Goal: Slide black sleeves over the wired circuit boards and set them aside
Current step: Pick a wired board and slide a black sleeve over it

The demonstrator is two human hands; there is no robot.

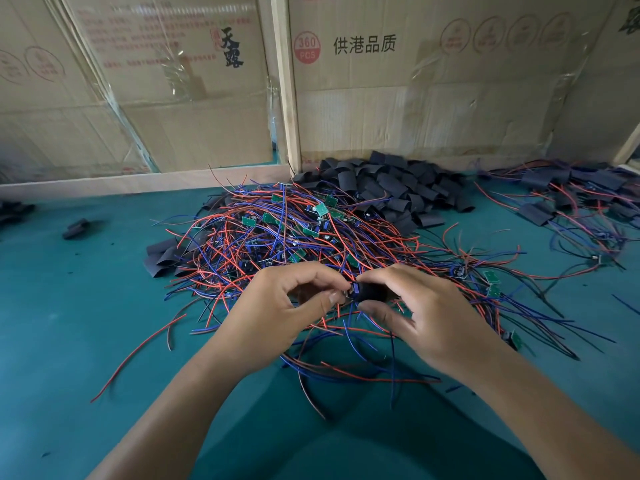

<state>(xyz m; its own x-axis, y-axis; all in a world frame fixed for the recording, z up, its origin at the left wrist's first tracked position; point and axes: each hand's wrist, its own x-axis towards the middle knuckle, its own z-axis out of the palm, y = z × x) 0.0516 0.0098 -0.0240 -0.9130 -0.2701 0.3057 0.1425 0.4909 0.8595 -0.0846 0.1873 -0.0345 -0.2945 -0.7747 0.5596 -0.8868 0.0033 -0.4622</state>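
Note:
A big tangle of small green circuit boards with red and blue wires (294, 233) lies mid-table. Behind it sits a heap of loose black sleeves (391, 188). Over the near edge of the tangle, my left hand (287, 313) pinches a small wired circuit board (349, 292) by its end. My right hand (433, 313) grips a black sleeve (370, 292) that touches the board's other end; how far the board sits inside is hidden by my fingers. Boards with sleeves on them (575, 199) lie in a pile at the far right.
The table is covered in teal felt (86, 323). Taped cardboard boxes (415, 81) and a wooden post (287, 81) wall off the back. A few stray black sleeves (162, 258) lie left of the tangle, and one more (76, 228) farther left.

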